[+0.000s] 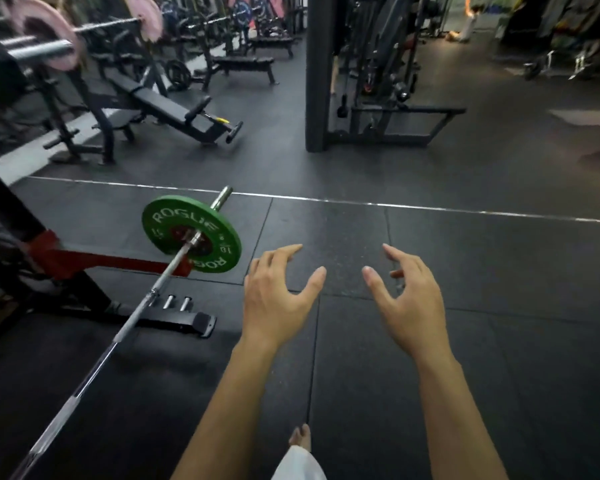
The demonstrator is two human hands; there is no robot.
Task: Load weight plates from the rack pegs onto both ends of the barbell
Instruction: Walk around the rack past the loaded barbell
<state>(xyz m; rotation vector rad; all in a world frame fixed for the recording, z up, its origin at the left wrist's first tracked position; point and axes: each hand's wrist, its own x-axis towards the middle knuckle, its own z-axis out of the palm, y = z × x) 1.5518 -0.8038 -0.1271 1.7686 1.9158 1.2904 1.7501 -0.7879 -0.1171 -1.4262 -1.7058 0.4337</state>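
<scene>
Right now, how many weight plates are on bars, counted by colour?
Green round Rogue plate on the near steel barbell: 1
Blurred pink round plates on the far racked bar: 2
Total: 3
Both hands hold nothing.

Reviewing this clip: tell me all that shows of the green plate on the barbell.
The green plate is a round disc that looks rubber-coated, with white raised ROGUE lettering, numerals and a dark red centre. It sits upright on the barbell sleeve, whose bare steel end sticks out beyond it. Neither of the hands touches it. A red rack arm passes behind it.
</scene>
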